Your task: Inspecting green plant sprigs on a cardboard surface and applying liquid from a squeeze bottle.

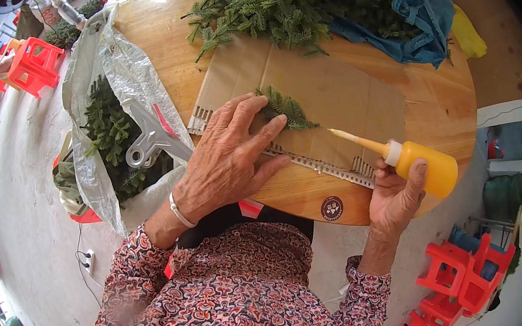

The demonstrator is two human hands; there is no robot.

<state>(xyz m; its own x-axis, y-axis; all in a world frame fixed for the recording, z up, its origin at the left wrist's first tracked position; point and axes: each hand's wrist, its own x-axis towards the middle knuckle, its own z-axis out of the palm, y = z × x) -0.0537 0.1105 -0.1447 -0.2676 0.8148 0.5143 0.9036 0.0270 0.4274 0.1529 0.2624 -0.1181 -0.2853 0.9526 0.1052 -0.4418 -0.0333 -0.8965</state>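
Observation:
My right hand [396,202] is wrapped round a yellow squeeze bottle [429,167] with a long pale nozzle. The nozzle points left, and its tip is at or very near the stem end of a small green fir sprig [287,109]. That sprig lies on a flat sheet of brown cardboard [350,90] with a corrugated edge. My left hand [229,142] rests over the cardboard, fingers apart, with two fingertips against the sprig's left side. I cannot see whether anything is under the left palm.
Loose fir branches [262,13] spill from a blue bag [427,32] at the back of the round wooden table [156,26]. A translucent plastic bag [96,176] of greenery hangs at the left edge, beside a grey clamp [153,137]. Red stools [463,268] stand on the floor.

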